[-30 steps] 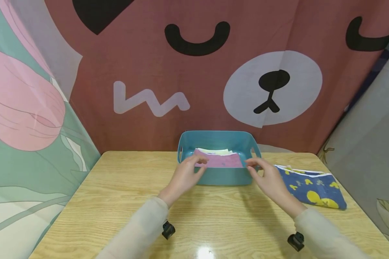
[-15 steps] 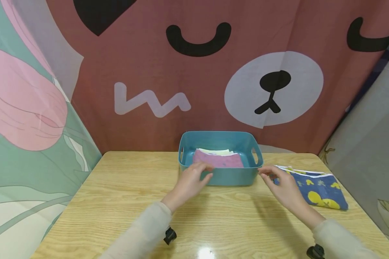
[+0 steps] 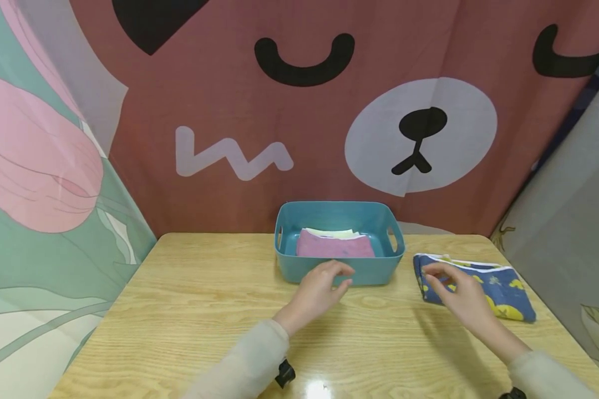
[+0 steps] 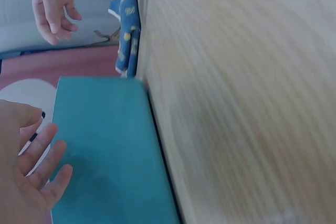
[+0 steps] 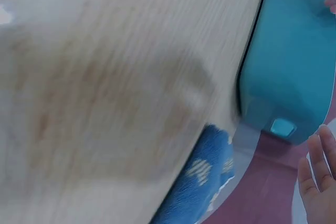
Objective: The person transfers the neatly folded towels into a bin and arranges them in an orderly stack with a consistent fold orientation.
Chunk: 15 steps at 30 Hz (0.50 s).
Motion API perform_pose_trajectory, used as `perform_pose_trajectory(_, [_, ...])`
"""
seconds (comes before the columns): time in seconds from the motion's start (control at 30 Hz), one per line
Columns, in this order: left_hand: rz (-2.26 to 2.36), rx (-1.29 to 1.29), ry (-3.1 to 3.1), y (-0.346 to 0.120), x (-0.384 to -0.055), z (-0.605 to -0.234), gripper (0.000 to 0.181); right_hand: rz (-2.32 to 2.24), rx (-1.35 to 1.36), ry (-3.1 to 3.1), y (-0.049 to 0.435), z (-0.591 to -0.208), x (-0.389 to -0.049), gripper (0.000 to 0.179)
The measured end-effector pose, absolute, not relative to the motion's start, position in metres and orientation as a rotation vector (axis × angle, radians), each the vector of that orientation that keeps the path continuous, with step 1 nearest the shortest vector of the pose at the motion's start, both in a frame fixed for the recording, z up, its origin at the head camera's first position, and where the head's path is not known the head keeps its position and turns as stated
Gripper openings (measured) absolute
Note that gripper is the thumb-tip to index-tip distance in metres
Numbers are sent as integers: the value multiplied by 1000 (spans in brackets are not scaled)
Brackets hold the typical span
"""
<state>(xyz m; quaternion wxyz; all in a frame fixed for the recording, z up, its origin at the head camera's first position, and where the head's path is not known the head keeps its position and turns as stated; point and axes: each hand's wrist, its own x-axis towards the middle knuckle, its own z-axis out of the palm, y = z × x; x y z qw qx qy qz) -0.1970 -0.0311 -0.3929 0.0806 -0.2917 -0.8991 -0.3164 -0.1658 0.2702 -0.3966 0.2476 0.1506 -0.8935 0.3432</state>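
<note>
My left hand point(image 3: 315, 291) hovers in front of the teal plastic basket point(image 3: 379, 271), its fingers loosely bent with nothing in them. Inside the basket lies a folded pink cloth point(image 3: 334, 247) with white edging, and a pale yellow cloth point(image 3: 341, 234) shows behind it. Above the left part of a folded blue towel point(image 3: 506, 291) with yellow print is my right hand point(image 3: 461, 299), also holding nothing. Its relaxed fingers overlap the towel in the head view. In the right wrist view, the towel point(image 5: 202, 182) lies on the table below that hand point(image 5: 320, 177).
The basket and towel stand toward the back of a light wooden table point(image 3: 204, 310). Right behind hangs a brown curtain point(image 3: 219, 210) with a bear face. More printed curtains close off the left and right sides. The basket has a handle hole point(image 3: 392, 239) at each end.
My right hand has moved from the basket's right end rightward to above the blue towel. My left hand has drawn back from the basket's front rim and shifted right.
</note>
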Motion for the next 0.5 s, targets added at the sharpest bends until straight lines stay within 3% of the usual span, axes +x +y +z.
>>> perform_pose_trajectory(0.5, [-990, -910, -2703, 0, -193, -406, 22, 877, 248, -2460, 321, -405, -151, 16])
